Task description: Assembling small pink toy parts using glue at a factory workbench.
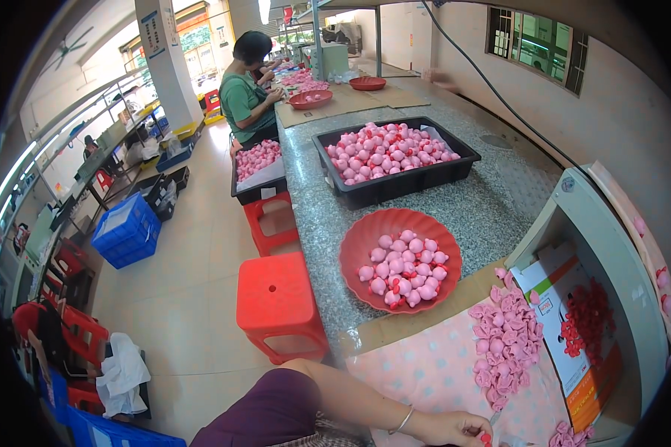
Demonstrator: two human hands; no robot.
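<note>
One hand (455, 428), the left, is pinching a small red piece (485, 439) in closed fingers beside the pink pile (507, 339), keeping supplies close; the right is lying out of view.

A red round bowl (358, 253) of pink toy pieces sits on the speckled counter (484, 216), with a black tray (395, 186) of the same pieces (pink and red) behind it. Beside the counter stands a red stool (276, 298); farther back lie blue crates (127, 231).
</note>
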